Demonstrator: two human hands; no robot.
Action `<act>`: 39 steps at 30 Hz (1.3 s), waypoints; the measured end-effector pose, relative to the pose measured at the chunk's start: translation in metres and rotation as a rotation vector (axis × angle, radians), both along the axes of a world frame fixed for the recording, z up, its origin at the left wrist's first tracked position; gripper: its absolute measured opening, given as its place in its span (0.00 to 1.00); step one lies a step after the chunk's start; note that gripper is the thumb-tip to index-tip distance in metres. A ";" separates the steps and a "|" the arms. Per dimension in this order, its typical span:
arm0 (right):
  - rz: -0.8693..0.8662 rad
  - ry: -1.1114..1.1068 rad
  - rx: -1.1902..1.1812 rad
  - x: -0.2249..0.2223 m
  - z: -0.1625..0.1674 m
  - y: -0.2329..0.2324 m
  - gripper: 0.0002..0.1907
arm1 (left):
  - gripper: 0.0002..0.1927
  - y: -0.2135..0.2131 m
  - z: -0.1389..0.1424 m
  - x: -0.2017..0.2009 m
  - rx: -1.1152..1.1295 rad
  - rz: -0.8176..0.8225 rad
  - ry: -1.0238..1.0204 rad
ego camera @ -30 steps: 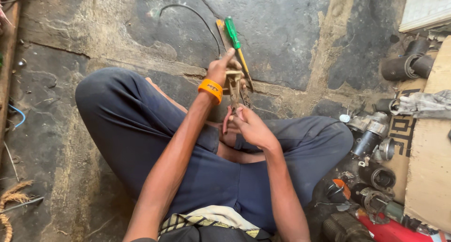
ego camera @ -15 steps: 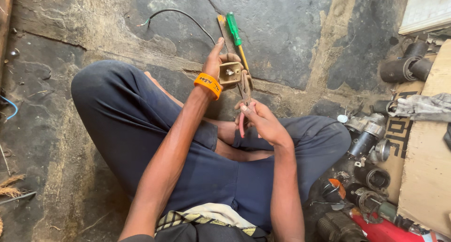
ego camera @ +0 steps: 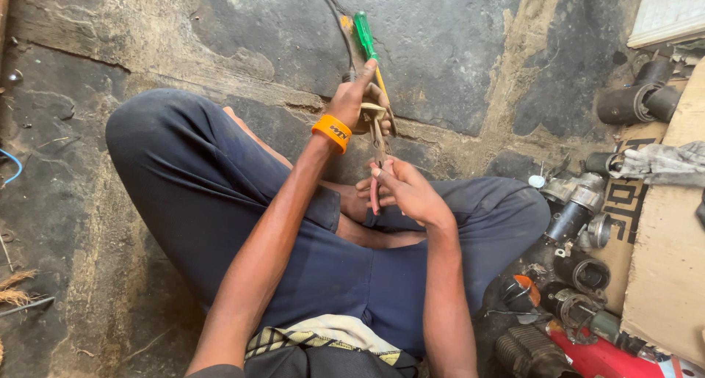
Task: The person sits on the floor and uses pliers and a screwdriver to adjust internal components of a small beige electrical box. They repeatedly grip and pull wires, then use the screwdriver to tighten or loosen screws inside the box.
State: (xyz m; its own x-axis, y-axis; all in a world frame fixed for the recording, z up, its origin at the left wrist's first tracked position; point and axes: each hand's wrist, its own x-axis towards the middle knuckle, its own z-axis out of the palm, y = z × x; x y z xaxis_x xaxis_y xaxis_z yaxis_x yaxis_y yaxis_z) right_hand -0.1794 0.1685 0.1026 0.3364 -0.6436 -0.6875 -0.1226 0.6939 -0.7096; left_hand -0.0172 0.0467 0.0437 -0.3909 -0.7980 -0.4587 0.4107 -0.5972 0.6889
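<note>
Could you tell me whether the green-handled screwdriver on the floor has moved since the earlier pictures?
No. The green-handled screwdriver keeps its place beside the black wire on the stone floor; only the camera shifted.

Green-handled screwdriver (ego camera: 365, 34) lying on the stone floor (ego camera: 455, 48) ahead of me, black cable (ego camera: 332, 11) curling beside it, dark metal cylinders (ego camera: 635, 99) at my far right, grey rag (ego camera: 664, 164) on cardboard (ego camera: 672, 275), motor parts (ego camera: 576, 213) heaped near my knee, blue wire (ego camera: 9, 169) at my left.
</note>
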 end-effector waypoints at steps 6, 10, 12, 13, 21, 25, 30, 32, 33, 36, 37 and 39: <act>0.179 0.052 -0.248 -0.008 -0.015 0.002 0.18 | 0.33 0.002 -0.003 -0.007 -0.050 -0.008 0.009; 0.125 0.041 -0.202 -0.006 -0.016 0.002 0.15 | 0.31 0.005 -0.001 -0.007 -0.091 -0.018 -0.064; 0.078 -0.002 -0.160 -0.004 -0.015 0.002 0.14 | 0.32 0.006 0.000 -0.007 -0.110 -0.039 -0.102; 0.054 -0.025 -0.140 -0.003 -0.015 0.002 0.14 | 0.33 0.006 0.000 -0.006 -0.110 -0.052 -0.114; 0.006 -0.076 -0.073 -0.004 -0.016 0.000 0.15 | 0.33 0.006 0.003 -0.005 -0.153 -0.026 -0.054; -0.038 -0.102 -0.031 -0.001 -0.013 -0.003 0.19 | 0.34 0.005 0.005 -0.003 -0.161 0.009 -0.054; 0.006 -0.071 -0.039 0.003 -0.001 -0.004 0.23 | 0.33 0.005 0.007 -0.002 -0.188 0.025 -0.048; 0.048 -0.010 -0.074 0.005 0.001 -0.004 0.25 | 0.33 0.005 0.008 -0.002 -0.184 0.019 -0.038; 0.078 0.053 -0.106 0.005 0.002 -0.004 0.26 | 0.33 0.005 0.008 -0.002 -0.186 0.024 -0.040; 0.057 -0.018 -0.120 0.008 -0.001 -0.003 0.27 | 0.32 0.004 0.010 -0.002 -0.194 0.035 -0.030; 0.031 -0.086 -0.111 0.009 -0.002 -0.002 0.27 | 0.32 0.004 0.011 -0.002 -0.198 0.036 -0.018; 0.009 -0.130 -0.084 0.010 -0.005 -0.002 0.27 | 0.32 0.005 0.013 -0.001 -0.206 0.032 -0.030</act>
